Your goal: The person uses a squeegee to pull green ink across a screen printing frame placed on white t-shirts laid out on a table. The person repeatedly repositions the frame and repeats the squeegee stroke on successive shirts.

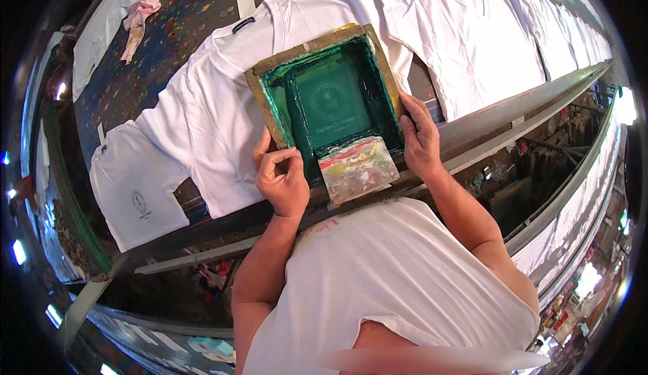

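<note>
Between my hands is a wooden screen printing frame (255, 93) with green ink-smeared walls and a green mesh that bears a round emblem. My left hand (283, 180) is closed on its lower left side, fingers curled at the edge. On the opposite side my right hand (421, 139) grips the wood, thumb on the rim. A squeegee (358, 170) with a paint-spattered, pale grip leans inside the frame at the end nearest me. Beneath the frame lies a white T-shirt (223, 115); the frame hides part of it, and I cannot tell whether they touch.
A white shirt with a small dark round print (138, 196) lies at the left. More white shirts (466, 44) line the long table to the right. A pink rag (140, 20) sits on the paint-spotted tabletop (202, 0). A metal rail (520, 115) edges the near side.
</note>
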A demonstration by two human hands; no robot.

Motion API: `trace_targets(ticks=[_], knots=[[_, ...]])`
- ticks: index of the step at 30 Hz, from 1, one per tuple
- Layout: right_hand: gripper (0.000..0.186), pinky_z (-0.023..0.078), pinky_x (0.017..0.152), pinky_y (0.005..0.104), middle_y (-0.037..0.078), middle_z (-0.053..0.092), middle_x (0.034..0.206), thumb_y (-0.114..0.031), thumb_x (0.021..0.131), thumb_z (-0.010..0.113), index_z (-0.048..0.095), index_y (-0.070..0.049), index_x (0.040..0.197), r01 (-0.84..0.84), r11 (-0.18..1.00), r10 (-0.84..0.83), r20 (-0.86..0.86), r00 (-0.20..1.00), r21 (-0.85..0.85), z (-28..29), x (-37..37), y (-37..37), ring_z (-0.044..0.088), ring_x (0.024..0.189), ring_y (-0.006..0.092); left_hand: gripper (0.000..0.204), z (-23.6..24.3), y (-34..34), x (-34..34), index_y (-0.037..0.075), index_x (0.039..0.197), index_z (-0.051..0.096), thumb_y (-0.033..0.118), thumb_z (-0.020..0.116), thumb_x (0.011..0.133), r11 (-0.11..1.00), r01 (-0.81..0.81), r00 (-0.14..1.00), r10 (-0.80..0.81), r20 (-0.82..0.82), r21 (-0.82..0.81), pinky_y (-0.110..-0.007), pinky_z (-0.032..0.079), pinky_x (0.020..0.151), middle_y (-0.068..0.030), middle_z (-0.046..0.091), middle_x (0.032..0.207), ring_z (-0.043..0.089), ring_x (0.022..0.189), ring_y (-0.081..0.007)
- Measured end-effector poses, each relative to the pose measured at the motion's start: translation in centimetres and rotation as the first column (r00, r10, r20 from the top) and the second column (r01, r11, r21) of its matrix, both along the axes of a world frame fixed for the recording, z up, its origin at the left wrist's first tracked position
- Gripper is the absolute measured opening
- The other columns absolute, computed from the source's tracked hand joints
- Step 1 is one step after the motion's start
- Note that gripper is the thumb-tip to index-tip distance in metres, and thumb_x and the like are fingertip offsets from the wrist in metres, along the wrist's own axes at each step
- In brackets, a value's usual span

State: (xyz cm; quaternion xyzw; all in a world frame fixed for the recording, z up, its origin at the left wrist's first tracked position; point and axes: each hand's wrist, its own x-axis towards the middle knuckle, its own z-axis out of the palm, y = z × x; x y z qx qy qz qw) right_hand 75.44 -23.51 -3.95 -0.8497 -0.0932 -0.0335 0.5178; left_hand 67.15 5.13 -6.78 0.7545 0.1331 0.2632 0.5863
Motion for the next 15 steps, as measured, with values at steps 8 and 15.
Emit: trace_targets(ticks=[8, 15], knots=[[0.041, 0.050, 0.117, 0.0391, 0.024, 0.068, 0.146, 0.005, 0.111, 0.060, 0.064, 0.006, 0.152, 0.016, 1.000, -0.016, 0.012, 1.000, -0.001, 0.06, -0.06, 0.30, 0.067, 0.134, 0.0378, 0.013, 0.55, -0.07, -0.38, -0.002, 0.096, 0.074, -0.014, 0.077, 0.096, 0.997, 0.005, 0.998, -0.010, -0.066, -0.082, -0.034, 0.060, 0.104, -0.0251, 0.059, 0.166, 0.071, 0.132, -0.0211], [0.041, 0.052, 0.116, 0.0409, 0.025, 0.068, 0.147, 0.005, 0.111, 0.062, 0.064, 0.005, 0.152, 0.013, 0.999, -0.011, 0.053, 0.999, -0.029, -0.34, -0.06, 0.19, 0.068, 0.134, 0.0396, 0.014, -0.15, 0.21, -0.17, -0.002, 0.097, 0.074, -0.015, 0.077, 0.095, 0.997, 0.024, 0.999, -0.026, -0.031, -0.076, -0.032, 0.061, 0.100, -0.0252, 0.057, 0.168, 0.073, 0.126, -0.0184]])
